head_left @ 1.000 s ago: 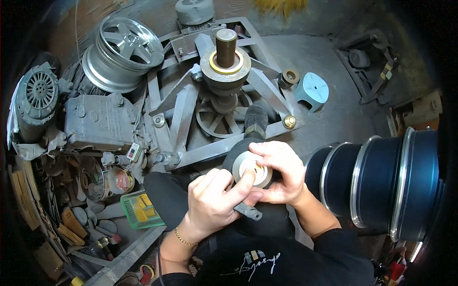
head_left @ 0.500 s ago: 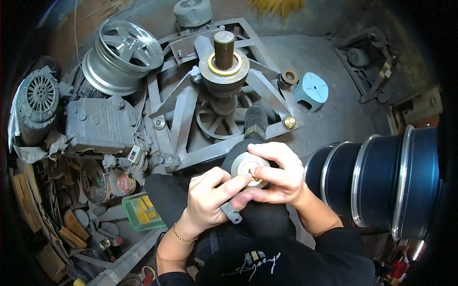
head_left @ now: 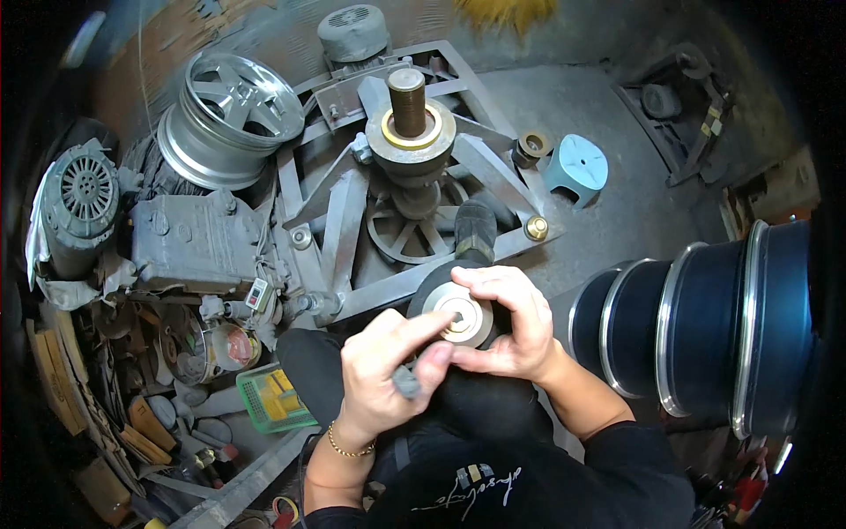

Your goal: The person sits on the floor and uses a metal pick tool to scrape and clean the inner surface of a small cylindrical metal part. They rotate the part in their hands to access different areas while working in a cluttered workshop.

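A round, pale grey stepped disc (head_left: 477,324) with a dark hole at its centre rests over my dark-trousered leg. My right hand (head_left: 520,322) grips it by the rim, with fingers along the far side and the thumb on the near side. My left hand (head_left: 385,363) reaches in from the left, its index fingertip at the hole. A short grey rod-like piece (head_left: 406,382) is held in that same hand, between the thumb and the curled fingers; much of it is hidden.
Ahead stands a steel frame (head_left: 341,238) bearing a threaded upright shaft (head_left: 408,106). A silver wheel rim (head_left: 233,115) lies at the far left, near a grey motor (head_left: 81,189). Blue-black rims (head_left: 696,322) are lined up at my right. Beyond sits a light-blue stool (head_left: 579,167); a green basket (head_left: 256,406) is at left.
My right fingertips have moved off the disc's centre to its rim, exposing the hole. My left thumb has lifted and the grey piece has turned in that hand. The view has shifted slightly.
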A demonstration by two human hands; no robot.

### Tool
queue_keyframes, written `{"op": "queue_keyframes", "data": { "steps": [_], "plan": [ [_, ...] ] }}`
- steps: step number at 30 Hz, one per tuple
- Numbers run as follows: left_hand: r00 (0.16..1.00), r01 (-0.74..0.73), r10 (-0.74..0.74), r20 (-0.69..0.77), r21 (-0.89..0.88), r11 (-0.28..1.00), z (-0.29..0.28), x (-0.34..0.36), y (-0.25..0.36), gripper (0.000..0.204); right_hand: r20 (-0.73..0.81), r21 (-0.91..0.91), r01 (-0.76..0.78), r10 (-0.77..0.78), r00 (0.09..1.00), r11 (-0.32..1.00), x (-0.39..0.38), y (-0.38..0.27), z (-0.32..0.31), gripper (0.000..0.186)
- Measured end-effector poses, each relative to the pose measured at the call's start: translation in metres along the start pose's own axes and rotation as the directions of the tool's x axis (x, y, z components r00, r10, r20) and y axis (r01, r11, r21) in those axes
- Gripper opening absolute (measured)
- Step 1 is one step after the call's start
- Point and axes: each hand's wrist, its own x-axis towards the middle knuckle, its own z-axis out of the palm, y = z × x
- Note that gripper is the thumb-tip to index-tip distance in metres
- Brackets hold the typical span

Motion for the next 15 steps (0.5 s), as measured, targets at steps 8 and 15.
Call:
{"op": "queue_keyframes", "data": {
  "steps": [8, 15],
  "plan": [
    [0.990, 0.064, -0.076, 0.115, 0.102, 0.993, 0.004, 0.001, 0.014, 0.031, -0.013, -0.001, 0.001, -0.001, 1.000, 1.000, -0.001, 0.001, 0.000, 0.066],
    [0.993, 0.045, -0.061, 0.099, 0.161, 0.986, 0.001, -0.001, 0.000, 0.035, -0.042, -0.015, 0.000, -0.001, 0.999, 1.000, -0.001, 0.001, 0.000, 0.066]
  ]
}}
